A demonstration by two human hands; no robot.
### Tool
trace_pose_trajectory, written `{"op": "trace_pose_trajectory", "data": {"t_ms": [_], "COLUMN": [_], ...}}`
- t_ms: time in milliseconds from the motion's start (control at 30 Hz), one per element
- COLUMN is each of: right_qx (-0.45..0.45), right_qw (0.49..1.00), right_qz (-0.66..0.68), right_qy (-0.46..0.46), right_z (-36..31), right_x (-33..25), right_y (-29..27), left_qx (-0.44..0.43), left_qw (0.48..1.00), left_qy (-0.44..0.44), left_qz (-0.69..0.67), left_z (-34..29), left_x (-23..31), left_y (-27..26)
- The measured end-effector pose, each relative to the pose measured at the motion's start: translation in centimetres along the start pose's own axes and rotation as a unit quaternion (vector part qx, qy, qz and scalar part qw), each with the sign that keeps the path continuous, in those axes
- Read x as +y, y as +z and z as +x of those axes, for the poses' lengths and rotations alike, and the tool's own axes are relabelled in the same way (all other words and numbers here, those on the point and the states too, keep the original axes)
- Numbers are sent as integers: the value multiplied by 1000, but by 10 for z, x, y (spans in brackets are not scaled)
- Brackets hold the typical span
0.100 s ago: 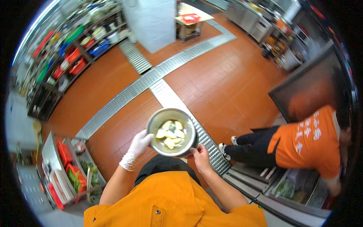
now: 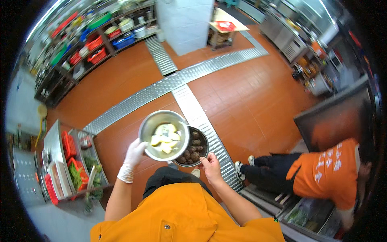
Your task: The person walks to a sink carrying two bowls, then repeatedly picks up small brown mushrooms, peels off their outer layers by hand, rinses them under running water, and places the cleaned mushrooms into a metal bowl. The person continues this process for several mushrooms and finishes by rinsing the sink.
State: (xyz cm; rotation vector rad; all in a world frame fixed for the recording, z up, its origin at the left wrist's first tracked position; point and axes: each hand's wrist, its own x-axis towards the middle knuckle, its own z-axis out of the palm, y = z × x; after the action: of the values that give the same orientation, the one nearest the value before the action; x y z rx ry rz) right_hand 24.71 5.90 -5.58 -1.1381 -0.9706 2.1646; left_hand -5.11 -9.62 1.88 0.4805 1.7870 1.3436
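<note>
Gloved left hand (image 2: 135, 152) grips steel bowl (image 2: 156, 118) of pale chunks (image 2: 165, 138); bare right hand (image 2: 211, 167) pinches second bowl (image 2: 204, 140) of dark lumps (image 2: 195, 155); offset between hands, perhaps to expose both.

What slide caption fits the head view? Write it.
Gloved left hand holds a metal bowl of pale chunks; bare right hand holds a pan of dark, round pieces.

My left glove (image 2: 135, 152) is white, the first bowl (image 2: 149, 128) silver-grey, with pale yellow pieces (image 2: 165, 139) inside its rim. Within the second bowl's (image 2: 205, 140) rim, lumps (image 2: 194, 156) are dark brown; my jacket (image 2: 169, 209) is orange.
</note>
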Motion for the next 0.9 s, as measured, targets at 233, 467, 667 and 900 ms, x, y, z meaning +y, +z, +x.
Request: {"op": "trace_pose_trajectory", "data": {"t_ms": [233, 467, 667, 900], "right_qx": [-137, -93, -108, -152], "right_qw": [988, 980, 979, 973], "right_qz": [-51, -157, -141, -122], "right_qy": [51, 80, 100, 127], "right_z": [25, 51, 115, 293], "right_x": [67, 175, 193, 204], "right_y": [201, 441, 607, 757], "left_qx": [280, 376, 418, 385], "left_qw": [952, 893, 873, 877], "left_qy": [-7, -19, -19, -70], "left_qz": [-122, -248, -250, -279], "left_z": [-107, -143, -97, 82], "left_x": [-84, -189, -133, -108], "left_y": [-266, -500, -637, -742]}}
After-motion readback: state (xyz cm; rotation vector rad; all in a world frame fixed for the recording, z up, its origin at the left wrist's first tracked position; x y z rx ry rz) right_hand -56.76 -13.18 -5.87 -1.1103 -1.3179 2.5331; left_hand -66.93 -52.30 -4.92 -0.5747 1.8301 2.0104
